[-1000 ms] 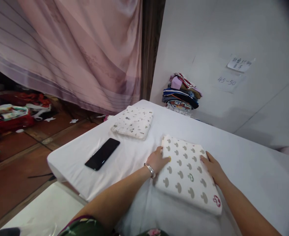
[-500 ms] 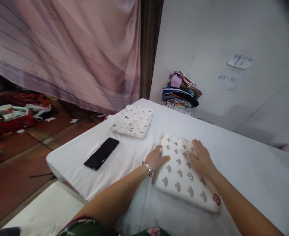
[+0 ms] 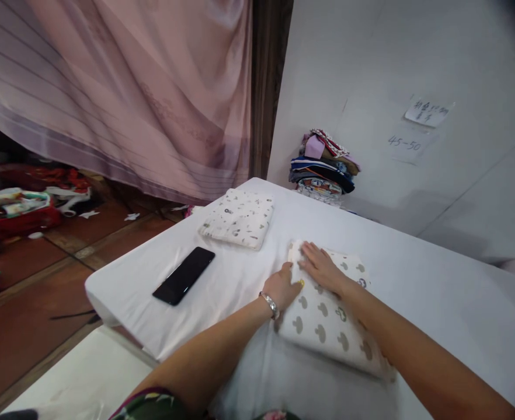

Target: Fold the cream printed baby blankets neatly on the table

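Note:
A folded white cloth with grey mushroom prints (image 3: 327, 324) lies on the white table (image 3: 437, 303) in front of me. My left hand (image 3: 284, 286), with a bracelet at the wrist, rests against the cloth's left edge, fingers curled against it. My right hand (image 3: 321, 265) lies flat and open on the cloth's far left corner, fingers stretched out. A second folded cloth with small prints (image 3: 237, 217) sits farther back to the left.
A black phone (image 3: 184, 275) lies near the table's left edge. A stack of folded coloured clothes (image 3: 323, 166) stands against the white wall. A pink curtain (image 3: 121, 87) hangs at the left, with clutter on the wooden floor (image 3: 30, 274).
My right hand has slid from the cloth's right edge across its top to the far left corner. My left hand has stayed at the left edge.

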Available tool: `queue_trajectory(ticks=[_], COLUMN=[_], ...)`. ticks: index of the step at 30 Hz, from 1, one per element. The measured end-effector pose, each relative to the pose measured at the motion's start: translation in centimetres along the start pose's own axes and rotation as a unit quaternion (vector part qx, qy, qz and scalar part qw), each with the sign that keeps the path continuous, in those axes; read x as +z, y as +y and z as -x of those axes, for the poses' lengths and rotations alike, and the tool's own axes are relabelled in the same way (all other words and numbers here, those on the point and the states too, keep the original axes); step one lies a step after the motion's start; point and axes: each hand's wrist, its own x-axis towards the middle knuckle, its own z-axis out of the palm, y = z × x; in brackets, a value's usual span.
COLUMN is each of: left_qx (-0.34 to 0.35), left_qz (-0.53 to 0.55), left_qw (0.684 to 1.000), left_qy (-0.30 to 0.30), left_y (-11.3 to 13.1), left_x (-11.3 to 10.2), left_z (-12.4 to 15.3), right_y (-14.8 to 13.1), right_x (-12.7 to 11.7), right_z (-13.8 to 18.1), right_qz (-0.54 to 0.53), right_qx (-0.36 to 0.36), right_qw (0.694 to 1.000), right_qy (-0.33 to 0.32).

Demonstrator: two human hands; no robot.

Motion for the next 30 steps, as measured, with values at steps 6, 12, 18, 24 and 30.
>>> queue_trajectory(ticks=[6,12,18,24,30], left_qx=[-0.004,-0.003,-0.001,0.011,0.003], left_qz=[-0.004,-0.005,-0.01,-0.007,0.013], left_qw=[1.0,1.0,1.0,1.0,1.0], left_qy=[0.006,0.01,0.011,0.015,0.009], left_y=[-0.2,-0.3,-0.3,-0.5,-0.4], left_x=[0.2,0.2,0.3,0.5,0.3], left_z=[-0.1,-0.1,-0.1,-0.2,0.0], right_y=[-1.4,-1.3,-1.5,-1.5,-1.1], right_x=[1.0,1.1,1.1,1.7,0.3], right_z=[-1.8,-1.7,-0.7,-1.1,1.2], right_qz=[0.027,-0.02,-0.022,-0.022,-0.098], right_qx=[-0.011,0.0,-0.011,-0.014,0.006], right_qw=[0.999,1.0,0.999,0.999,0.995], right_qy=[0.015,0.008,0.039,0.019,0.032])
